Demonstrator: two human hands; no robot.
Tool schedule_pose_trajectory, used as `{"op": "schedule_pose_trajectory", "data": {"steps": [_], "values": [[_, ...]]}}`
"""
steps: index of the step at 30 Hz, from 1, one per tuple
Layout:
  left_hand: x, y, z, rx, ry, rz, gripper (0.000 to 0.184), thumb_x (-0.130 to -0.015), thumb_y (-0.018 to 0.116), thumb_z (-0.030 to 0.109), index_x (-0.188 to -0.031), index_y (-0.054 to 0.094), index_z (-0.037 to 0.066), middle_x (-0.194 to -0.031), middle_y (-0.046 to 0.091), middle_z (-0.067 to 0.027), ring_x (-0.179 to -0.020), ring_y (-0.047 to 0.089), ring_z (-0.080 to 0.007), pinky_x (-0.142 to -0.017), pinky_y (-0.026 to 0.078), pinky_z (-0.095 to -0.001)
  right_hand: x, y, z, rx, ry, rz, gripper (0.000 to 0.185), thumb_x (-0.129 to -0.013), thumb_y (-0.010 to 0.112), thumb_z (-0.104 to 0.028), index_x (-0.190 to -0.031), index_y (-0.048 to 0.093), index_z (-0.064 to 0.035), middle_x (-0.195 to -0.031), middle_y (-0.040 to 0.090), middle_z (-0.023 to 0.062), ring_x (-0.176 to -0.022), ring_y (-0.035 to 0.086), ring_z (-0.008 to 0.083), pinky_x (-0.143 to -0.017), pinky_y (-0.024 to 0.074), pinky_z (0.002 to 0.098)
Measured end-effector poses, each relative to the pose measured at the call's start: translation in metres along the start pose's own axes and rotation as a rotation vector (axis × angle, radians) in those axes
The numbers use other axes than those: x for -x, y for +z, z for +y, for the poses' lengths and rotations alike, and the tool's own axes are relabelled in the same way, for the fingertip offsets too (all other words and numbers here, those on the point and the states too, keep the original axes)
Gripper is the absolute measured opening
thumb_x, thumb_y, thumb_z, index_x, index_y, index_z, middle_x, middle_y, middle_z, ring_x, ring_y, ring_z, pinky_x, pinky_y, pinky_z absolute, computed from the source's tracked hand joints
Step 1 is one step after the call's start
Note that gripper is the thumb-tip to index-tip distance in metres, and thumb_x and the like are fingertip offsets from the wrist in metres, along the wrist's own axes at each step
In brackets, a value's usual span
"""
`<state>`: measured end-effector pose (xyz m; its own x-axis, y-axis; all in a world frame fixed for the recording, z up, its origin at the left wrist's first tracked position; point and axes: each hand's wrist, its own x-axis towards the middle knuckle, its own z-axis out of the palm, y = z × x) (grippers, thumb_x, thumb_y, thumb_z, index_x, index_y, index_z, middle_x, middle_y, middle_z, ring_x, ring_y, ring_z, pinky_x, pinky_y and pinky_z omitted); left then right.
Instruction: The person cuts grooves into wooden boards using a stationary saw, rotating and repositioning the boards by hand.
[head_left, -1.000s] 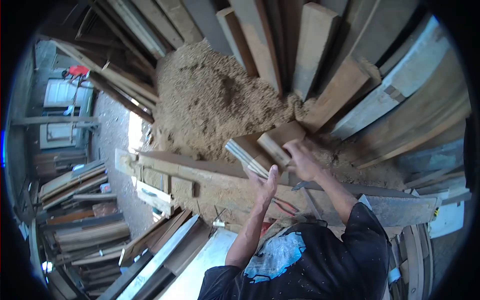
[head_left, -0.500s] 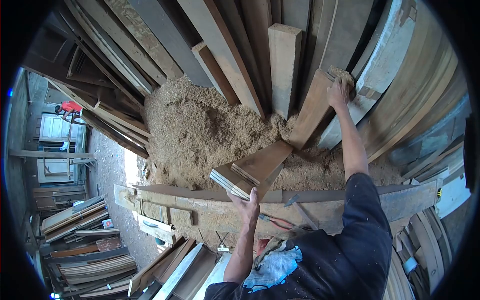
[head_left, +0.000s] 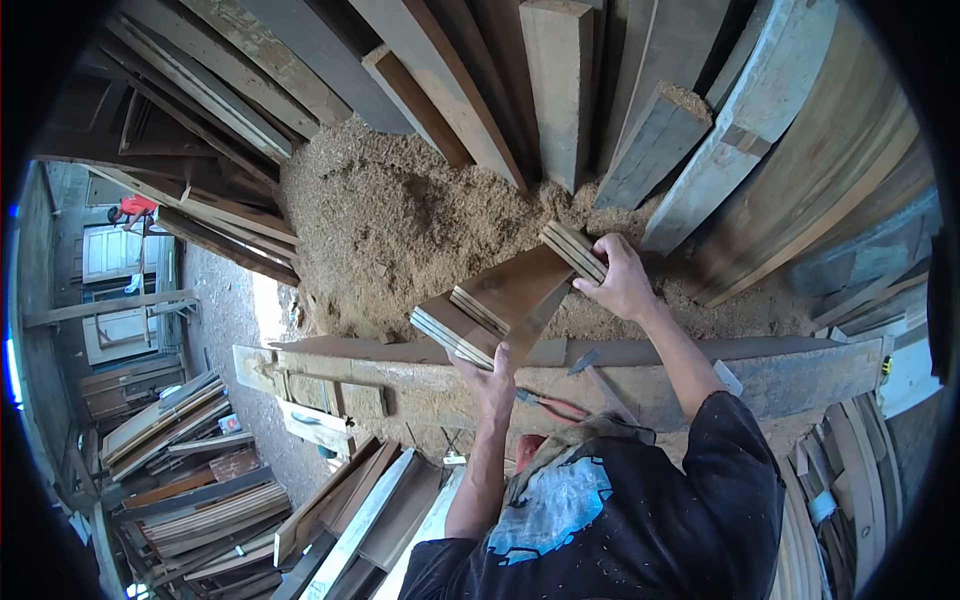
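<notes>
My left hand (head_left: 485, 375) grips the near end of a stack of short wooden boards (head_left: 450, 325), its thumb on the end edges. Several boards lie layered there, slightly fanned, and the stack slants up to the right over the workbench (head_left: 450, 400). My right hand (head_left: 622, 283) is closed around the end of another small set of boards (head_left: 572, 250), whose layered end edges face up. These boards meet or overlap the far end of the left stack; whether they touch I cannot tell.
Pliers with red handles (head_left: 553, 405) and a hammer (head_left: 600, 385) lie on the bench. Behind it spreads a heap of sawdust (head_left: 400, 230), with long planks (head_left: 560, 90) leaning beyond. Piled boards (head_left: 200, 530) stand at lower left. A person in red (head_left: 133, 210) is far off left.
My right hand has come down and left from the leaning timbers, bringing boards beside the left stack. A grey timber end now shows where they stood. My left hand keeps its hold.
</notes>
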<state>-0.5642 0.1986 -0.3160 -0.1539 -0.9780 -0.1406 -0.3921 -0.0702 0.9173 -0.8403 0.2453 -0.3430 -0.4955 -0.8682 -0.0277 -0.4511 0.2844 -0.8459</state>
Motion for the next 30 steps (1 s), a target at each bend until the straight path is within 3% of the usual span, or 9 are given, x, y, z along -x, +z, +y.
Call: {"op": "schedule_pose_trajectory", "data": {"steps": [6,9,15,18,21,25,30], "values": [[0.001,-0.002,0.001,0.041,-0.022,-0.012,0.09,-0.092,0.07,0.007,-0.158,0.009,-0.002,-0.151,0.035,-0.0231,-0.137,0.04,-0.0302,-0.117,0.032,-0.0428,0.009,0.004,-0.006,-0.007,-0.009,-0.032,0.054,-0.074,0.086,-0.019,-0.109,0.048,-0.0025,-0.104,0.054,0.0173,-0.101,0.056,0.0366,-0.091,0.047,0.046],[0.003,0.002,0.002,0.055,0.002,0.047,0.082,-0.092,0.073,0.011,-0.155,0.022,-0.001,-0.144,0.044,-0.0186,-0.131,0.047,-0.0281,-0.113,0.038,-0.0406,0.011,0.003,-0.005,-0.016,-0.01,-0.026,0.054,-0.074,0.086,-0.018,-0.109,0.048,-0.0027,-0.103,0.054,0.0172,-0.1,0.056,0.0366,-0.091,0.0465,0.0463],[0.009,0.006,-0.003,0.019,0.017,0.056,0.084,-0.092,0.073,0.013,-0.155,0.022,-0.003,-0.147,0.04,-0.0216,-0.135,0.042,-0.0303,-0.115,0.034,-0.0415,0.032,0.003,0.002,0.033,-0.061,0.081,0.048,-0.074,0.081,-0.012,-0.106,0.047,-0.0029,-0.098,0.053,0.0181,-0.094,0.055,0.0385,-0.085,0.0451,0.0481],[0.014,0.007,-0.004,-0.171,0.089,0.029,0.094,-0.088,0.074,0.012,-0.156,0.013,-0.006,-0.15,0.036,-0.0237,-0.136,0.04,-0.0317,-0.117,0.031,-0.0431,0.063,-0.004,0.011,0.068,-0.045,0.096,0.045,-0.074,0.078,-0.01,-0.105,0.047,-0.0026,-0.095,0.053,0.0188,-0.091,0.054,0.0391,-0.082,0.0442,0.0486],[0.026,0.016,-0.005,-0.067,0.003,0.058,0.092,-0.089,0.074,0.013,-0.156,0.013,-0.007,-0.151,0.034,-0.0245,-0.137,0.039,-0.0315,-0.119,0.027,-0.0424,0.098,-0.005,0.029,0.078,-0.014,0.084,0.042,-0.076,0.076,-0.008,-0.106,0.047,-0.002,-0.094,0.052,0.0183,-0.087,0.053,0.0375,-0.079,0.0437,0.0479],[0.037,0.021,0.007,-0.133,0.0,0.07,0.087,-0.091,0.074,0.017,-0.152,0.019,-0.012,-0.149,0.036,-0.0278,-0.136,0.039,-0.034,-0.118,0.028,-0.0418,0.127,-0.01,0.038,0.017,0.084,0.043,0.042,-0.079,0.075,-0.008,-0.11,0.048,-0.0015,-0.095,0.052,0.0167,-0.086,0.053,0.0345,-0.079,0.0445,0.0461],[0.038,0.023,0.009,0.004,-0.013,0.021,0.08,-0.092,0.072,0.014,-0.15,0.022,-0.011,-0.144,0.041,-0.0253,-0.131,0.044,-0.0309,-0.114,0.033,-0.0401,0.141,-0.011,0.046,0.019,0.126,0.017,0.045,-0.08,0.075,-0.009,-0.115,0.048,-0.0016,-0.098,0.054,0.0158,-0.086,0.055,0.0312,-0.079,0.0466,0.0441]]}}
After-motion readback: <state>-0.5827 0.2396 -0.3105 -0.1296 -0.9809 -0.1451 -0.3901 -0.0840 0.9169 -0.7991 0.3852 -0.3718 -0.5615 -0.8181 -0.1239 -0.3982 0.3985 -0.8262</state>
